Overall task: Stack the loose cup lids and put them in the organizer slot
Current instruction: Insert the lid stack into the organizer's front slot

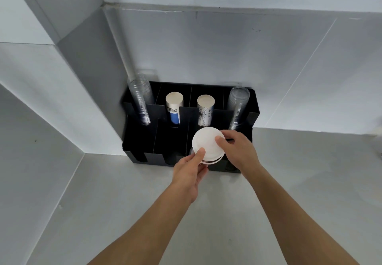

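A stack of white cup lids (pixel 206 143) is held between both hands, tilted, just above a front slot of the black organizer (pixel 142 147). My left hand (pixel 189 173) grips the stack's lower edge with the thumb on top. The upper right rim is pinched by my right hand (pixel 237 151). The bottom of the stack is partly hidden by my fingers.
The organizer stands on a grey counter against the wall corner. Its back slots hold a clear cup stack (pixel 140 101), a blue paper cup stack (pixel 173 107), a patterned paper cup stack (pixel 204 107) and another clear cup stack (pixel 237 105).
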